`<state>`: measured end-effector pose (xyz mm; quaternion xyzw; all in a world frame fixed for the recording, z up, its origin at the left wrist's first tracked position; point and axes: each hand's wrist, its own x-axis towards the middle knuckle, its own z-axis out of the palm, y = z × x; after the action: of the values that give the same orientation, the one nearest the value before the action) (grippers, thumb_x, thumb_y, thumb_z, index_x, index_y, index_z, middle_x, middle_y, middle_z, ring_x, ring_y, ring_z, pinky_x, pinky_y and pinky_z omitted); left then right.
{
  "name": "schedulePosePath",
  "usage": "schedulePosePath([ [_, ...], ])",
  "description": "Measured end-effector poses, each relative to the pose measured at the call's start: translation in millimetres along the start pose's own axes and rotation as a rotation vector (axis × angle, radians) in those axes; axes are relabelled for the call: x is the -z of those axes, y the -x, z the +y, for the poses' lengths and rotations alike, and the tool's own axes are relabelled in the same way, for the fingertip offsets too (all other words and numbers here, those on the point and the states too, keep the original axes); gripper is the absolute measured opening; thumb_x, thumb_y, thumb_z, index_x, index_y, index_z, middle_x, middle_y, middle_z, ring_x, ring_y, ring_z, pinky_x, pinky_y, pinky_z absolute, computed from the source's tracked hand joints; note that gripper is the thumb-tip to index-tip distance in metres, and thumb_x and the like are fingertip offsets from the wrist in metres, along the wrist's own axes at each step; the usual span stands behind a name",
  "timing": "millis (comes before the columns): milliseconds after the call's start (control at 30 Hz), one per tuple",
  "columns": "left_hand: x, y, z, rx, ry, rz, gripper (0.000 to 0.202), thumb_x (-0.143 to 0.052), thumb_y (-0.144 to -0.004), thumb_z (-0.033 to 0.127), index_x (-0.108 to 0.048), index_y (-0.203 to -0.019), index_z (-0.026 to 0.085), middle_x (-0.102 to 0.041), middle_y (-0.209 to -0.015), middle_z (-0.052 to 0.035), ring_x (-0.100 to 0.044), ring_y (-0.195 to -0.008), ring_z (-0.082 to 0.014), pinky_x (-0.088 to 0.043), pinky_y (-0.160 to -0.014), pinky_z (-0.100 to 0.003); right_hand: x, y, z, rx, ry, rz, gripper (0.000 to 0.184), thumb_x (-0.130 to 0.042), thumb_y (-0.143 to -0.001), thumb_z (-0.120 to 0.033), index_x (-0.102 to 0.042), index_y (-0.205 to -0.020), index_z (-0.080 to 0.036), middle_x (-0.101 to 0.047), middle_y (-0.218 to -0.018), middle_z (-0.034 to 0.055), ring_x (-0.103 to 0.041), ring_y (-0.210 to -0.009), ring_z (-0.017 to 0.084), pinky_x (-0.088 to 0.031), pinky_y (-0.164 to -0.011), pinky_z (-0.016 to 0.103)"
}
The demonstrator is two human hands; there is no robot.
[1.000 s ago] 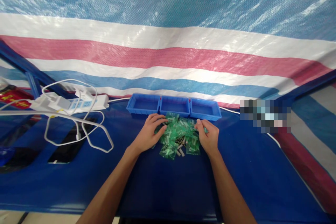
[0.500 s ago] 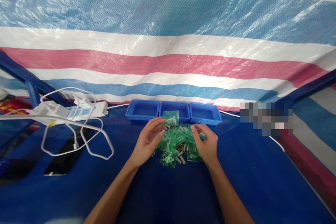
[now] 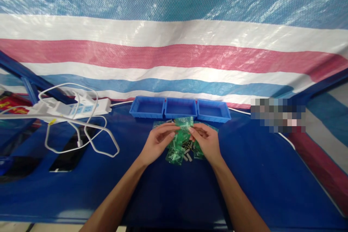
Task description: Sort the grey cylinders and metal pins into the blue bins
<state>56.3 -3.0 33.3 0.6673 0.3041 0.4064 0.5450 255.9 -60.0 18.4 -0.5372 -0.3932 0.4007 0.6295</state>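
A small green plastic bag (image 3: 185,121) with pale pieces inside is raised over the pile, its top edge pointing toward the trays. My left hand (image 3: 157,143) is closed, thumb and fingers pinching the bag's left side. From the right, my right hand (image 3: 207,140) grips the same bag between thumb and fingertips. Beneath my hands lies a heap of more green bags (image 3: 175,156), partly hidden by them. Loose grey cylindrical parts (image 3: 187,157) with thin wire-like leads show at the near side of the heap.
Three blue trays (image 3: 181,109) stand in a row behind the heap. A white power strip (image 3: 89,108) with tangled white cables lies left, beside a black phone-like slab (image 3: 65,159). A blurred-out object (image 3: 277,115) sits at the right. Striped sheeting (image 3: 174,56) hangs behind the blue table (image 3: 252,174).
My right hand has moved left to the bag by my left hand, and both hands now hold it. The view has tilted down slightly, showing the table's near edge.
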Motion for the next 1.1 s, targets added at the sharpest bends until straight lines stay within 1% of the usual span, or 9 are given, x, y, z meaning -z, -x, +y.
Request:
schedulePosePath([
  [100,-2.4,1,-4,0.018,-0.058,0.034,0.022,-0.074,-0.092,0.036,-0.084,-0.106,0.022,-0.079,-0.114,-0.0119,-0.071,-0.117,-0.0281,-0.058,-0.103,-0.042,0,0,-1,0.017,0.018,-0.009,0.027,-0.086,-0.079,-0.045,-0.074,-0.084,-0.021,-0.070,-0.062,-0.0001,-0.066,-0.052,0.018,-0.054,-0.050,0.030],
  [233,-8.7,4,-9,0.057,0.044,0.076,0.022,-0.081,-0.085,0.034,-0.081,-0.102,0.020,-0.080,-0.108,-0.0100,-0.077,-0.099,-0.0249,-0.062,-0.094,-0.037,-1,3,-4,0.036,0.018,-0.048,0.027,-0.085,-0.079,-0.045,-0.073,-0.082,-0.022,-0.068,-0.059,-0.0012,-0.065,-0.051,0.017,-0.053,-0.050,0.030],
  [400,-12.1,3,-9,0.117,0.114,0.145,0.025,-0.086,-0.079,0.035,-0.071,-0.089,0.017,-0.076,-0.083,-0.0052,-0.075,-0.078,-0.0201,-0.063,-0.075,-0.031,-5,8,-9,0.017,0.062,-0.078,0.031,-0.084,-0.080,-0.050,-0.072,-0.080,-0.021,-0.070,-0.059,-0.0002,-0.064,-0.048,0.017,-0.052,-0.048,0.030],
  [533,-12.1,1,-5,0.122,0.180,0.184,0.041,-0.090,-0.074,0.034,-0.057,-0.093,0.020,-0.074,-0.076,-0.0008,-0.074,-0.072,-0.0167,-0.060,-0.067,-0.025,-8,10,-8,0.017,0.064,-0.057,0.033,-0.086,-0.077,-0.051,-0.073,-0.081,-0.021,-0.071,-0.061,0.0007,-0.066,-0.049,0.018,-0.054,-0.050,0.030],
  [633,-12.3,0,-3,0.122,0.191,0.197,0.046,-0.091,-0.074,0.033,-0.052,-0.097,0.021,-0.074,-0.077,-0.0003,-0.074,-0.070,-0.0156,-0.058,-0.066,-0.023,-9,11,-5,0.006,0.024,-0.058,0.034,-0.089,-0.074,-0.048,-0.075,-0.087,-0.021,-0.073,-0.062,0.0006,-0.068,-0.050,0.019,-0.057,-0.051,0.031],
  [833,-10.7,1,-2,0.156,0.151,0.184,0.052,-0.090,-0.075,0.036,-0.065,-0.117,0.019,-0.076,-0.080,-0.0020,-0.075,-0.073,-0.0178,-0.060,-0.068,-0.026,-7,8,-2,-0.015,0.024,-0.071,0.032,-0.088,-0.076,-0.049,-0.076,-0.087,-0.021,-0.072,-0.061,0.0010,-0.068,-0.051,0.020,-0.058,-0.052,0.033],
  [933,-7.8,1,-1,0.188,0.136,0.145,0.033,-0.085,-0.080,0.043,-0.074,-0.096,0.017,-0.076,-0.075,-0.0039,-0.071,-0.063,-0.0169,-0.057,-0.059,-0.026,-8,7,-2,-0.024,0.035,-0.068,0.032,-0.087,-0.076,-0.049,-0.076,-0.087,-0.021,-0.072,-0.059,0.0012,-0.068,-0.050,0.021,-0.059,-0.053,0.035],
  [1000,-5.4,0,0,0.197,0.142,0.134,0.032,-0.083,-0.082,0.047,-0.074,-0.082,0.016,-0.074,-0.068,-0.0036,-0.067,-0.056,-0.0157,-0.054,-0.054,-0.026,-9,8,-2,-0.032,0.021,-0.062,0.032,-0.087,-0.076,-0.049,-0.077,-0.091,-0.021,-0.074,-0.062,0.0019,-0.069,-0.052,0.022,-0.060,-0.055,0.036],
  [1100,-1.1,-3,-1,0.211,0.187,0.202,0.033,-0.085,-0.080,0.047,-0.074,-0.080,0.016,-0.072,-0.065,-0.0020,-0.069,-0.056,-0.0164,-0.052,-0.052,-0.025,-9,8,-3,-0.024,-0.017,-0.060,0.033,-0.084,-0.080,-0.047,-0.076,-0.100,-0.023,-0.079,-0.076,0.0039,-0.073,-0.059,0.022,-0.060,-0.058,0.035],
])
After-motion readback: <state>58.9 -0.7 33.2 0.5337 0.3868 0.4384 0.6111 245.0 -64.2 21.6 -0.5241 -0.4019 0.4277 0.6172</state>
